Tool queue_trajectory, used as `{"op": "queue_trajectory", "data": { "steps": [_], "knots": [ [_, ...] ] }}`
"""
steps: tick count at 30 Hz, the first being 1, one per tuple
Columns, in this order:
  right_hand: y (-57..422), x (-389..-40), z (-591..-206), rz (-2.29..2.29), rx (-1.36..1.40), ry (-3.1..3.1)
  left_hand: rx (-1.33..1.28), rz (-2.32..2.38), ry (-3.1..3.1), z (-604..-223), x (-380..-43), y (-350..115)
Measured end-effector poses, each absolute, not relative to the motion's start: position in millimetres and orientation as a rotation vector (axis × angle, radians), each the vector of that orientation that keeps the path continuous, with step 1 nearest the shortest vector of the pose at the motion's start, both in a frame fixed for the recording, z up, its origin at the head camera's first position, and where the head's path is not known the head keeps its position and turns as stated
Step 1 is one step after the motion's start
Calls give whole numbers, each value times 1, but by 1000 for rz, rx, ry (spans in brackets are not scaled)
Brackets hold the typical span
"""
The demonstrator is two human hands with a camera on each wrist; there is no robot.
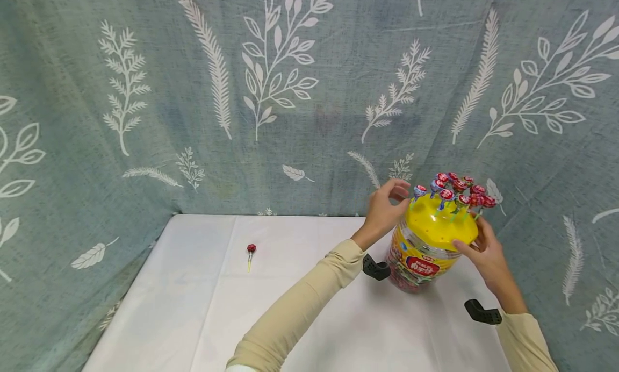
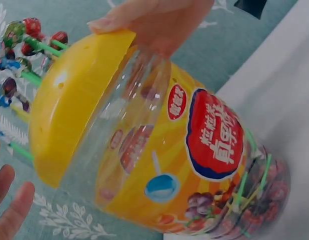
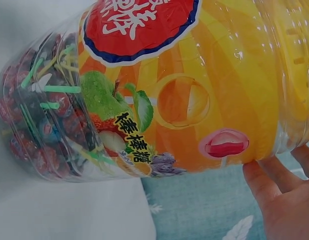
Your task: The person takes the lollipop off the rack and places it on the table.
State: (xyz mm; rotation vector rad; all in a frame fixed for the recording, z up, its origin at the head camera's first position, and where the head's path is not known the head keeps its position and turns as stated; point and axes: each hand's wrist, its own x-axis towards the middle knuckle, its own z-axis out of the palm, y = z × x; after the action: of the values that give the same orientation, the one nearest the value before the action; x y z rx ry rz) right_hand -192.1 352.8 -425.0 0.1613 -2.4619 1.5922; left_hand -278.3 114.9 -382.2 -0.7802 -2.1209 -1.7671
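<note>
A clear plastic candy jar [image 1: 420,262] with a yellow and red label stands at the table's right, wrapped lollipops [image 3: 44,120] piled in its bottom. Its yellow lid [image 1: 427,224] has small holes, and several red and blue lollipops [image 1: 459,185] stick up from it by green and yellow sticks. My right hand [image 1: 486,254] grips the jar's upper right side, thumb on the lid and fingers [image 3: 262,182] at the neck. At the lid's left edge, my left hand [image 1: 387,208] is raised beside a blue-wrapped lollipop; its loosely bent fingers [image 2: 17,210] hold nothing.
One red lollipop [image 1: 251,248] with a yellow stick lies on the white-covered table [image 1: 290,297], left of the jar. Behind and at both sides hangs a grey-green leaf-patterned curtain [image 1: 309,162]. Black wrist mounts [image 1: 376,268] sit near both wrists.
</note>
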Motion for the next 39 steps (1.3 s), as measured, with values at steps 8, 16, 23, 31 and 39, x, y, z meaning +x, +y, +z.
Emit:
{"op": "queue_trajectory", "data": {
  "steps": [8,16,23,31,39],
  "knots": [
    [350,-194,-425,1587,142,-2465,-821,-1742,-2137,-377,-278,128],
    [349,-196,-426,1589,135,-2463,-793,-1781,-2050,-371,-278,127],
    [348,-196,-428,1594,167,-2444,-821,-1790,-2005,-365,-277,120],
    [351,-194,-426,1555,161,-2449,-872,-1831,-2005,-362,-274,110],
    [353,-194,-427,1584,146,-2444,-888,-1813,-2026,-369,-274,99]
  ]
}}
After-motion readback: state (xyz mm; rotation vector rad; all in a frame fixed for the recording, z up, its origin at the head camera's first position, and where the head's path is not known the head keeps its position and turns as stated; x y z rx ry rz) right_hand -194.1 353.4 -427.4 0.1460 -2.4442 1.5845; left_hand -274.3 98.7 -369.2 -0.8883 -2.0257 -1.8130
